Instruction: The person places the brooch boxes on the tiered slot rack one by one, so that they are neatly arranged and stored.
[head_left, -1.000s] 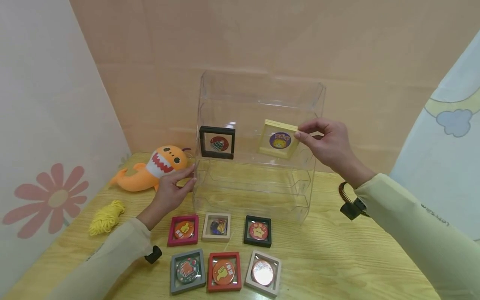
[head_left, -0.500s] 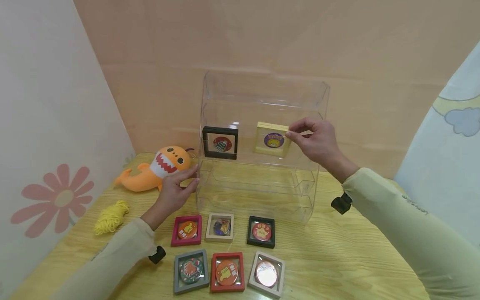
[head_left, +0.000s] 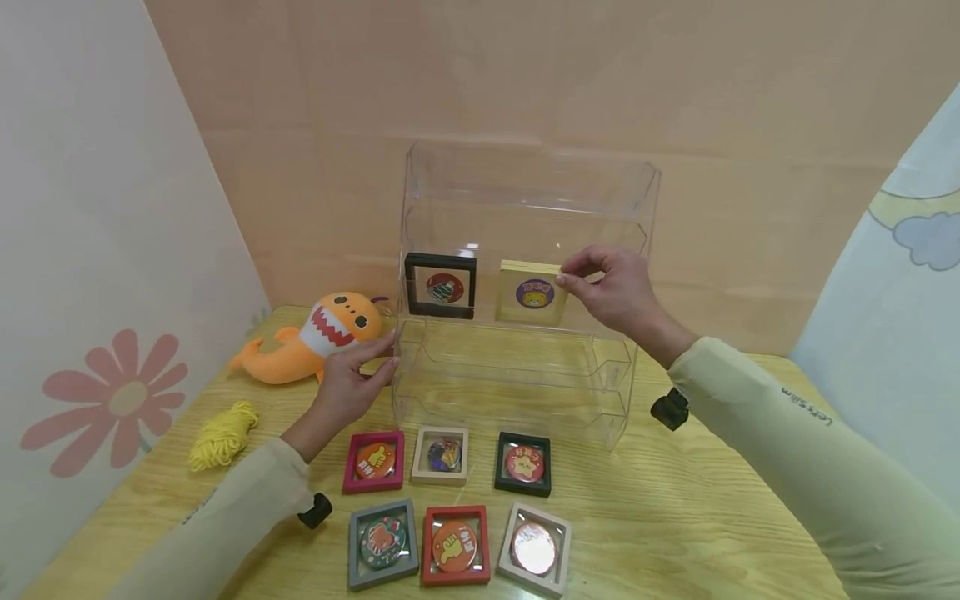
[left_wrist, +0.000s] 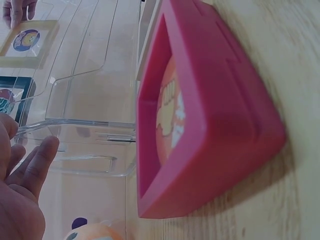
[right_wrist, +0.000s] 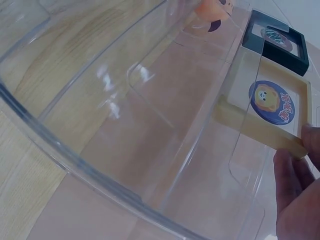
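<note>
My right hand (head_left: 611,292) pinches the upper right corner of a pale yellow square display frame (head_left: 510,307), which encloses a round purple badge with a yellow bear. The frame stands nearly upright on a middle tier of a clear acrylic display rack (head_left: 517,354), beside a black frame (head_left: 442,315) with a Christmas-tree badge. My left hand (head_left: 348,387) grips the rack's left side panel, thumb at its front edge and fingers on the outside. In the right wrist view, thumb and fingertips hold the yellow frame's (right_wrist: 272,137) corner behind the clear front lip.
On the wooden table in front lie magenta (head_left: 348,462), cream (head_left: 438,479), dark green (head_left: 500,467), grey (head_left: 352,546), red (head_left: 455,577) and pinkish-white (head_left: 555,550) badge frames. An orange plush shark (head_left: 277,362) and yellow yarn (head_left: 223,435) are at left.
My right hand has brought the yellow frame leftward, closer to the black frame, and lowered and levelled it onto the tier. The left hand stays at the rack's side.
</note>
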